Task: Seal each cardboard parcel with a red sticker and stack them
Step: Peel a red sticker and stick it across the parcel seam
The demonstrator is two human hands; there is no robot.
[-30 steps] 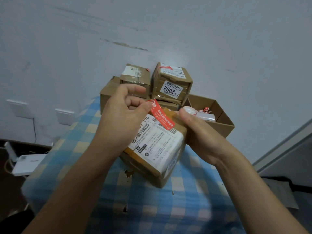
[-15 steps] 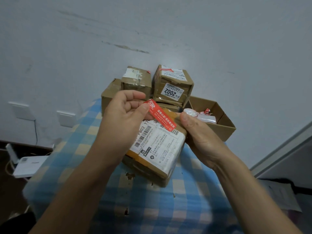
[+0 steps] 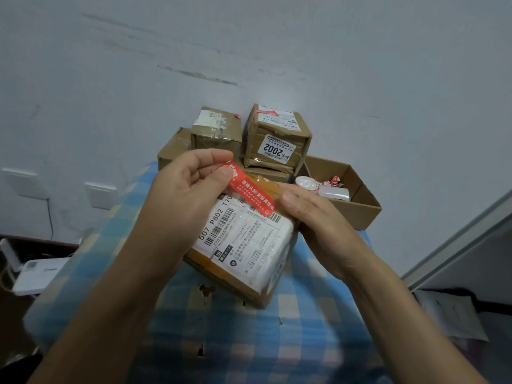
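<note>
Head view: two stacked parcels (image 3: 277, 139) at the wall already carry red strips on top, next to an open carton (image 3: 360, 209) of sticker scraps; the labelled parcel (image 3: 249, 245) is only part-sealed, so pressing down and stacking look to be left. Thumb and forefinger of the left hand (image 3: 182, 195) pinch the raised upper end of the red sticker (image 3: 252, 194), whose lower end lies on the parcel top. Fingers of the right hand (image 3: 318, 225) grip the parcel's right side, thumb just beside the sticker, the parcel tilted over the checked table (image 3: 221, 342).

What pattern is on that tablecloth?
The tablecloth is checked blue, white and pale yellow; the head view shows it.
</note>
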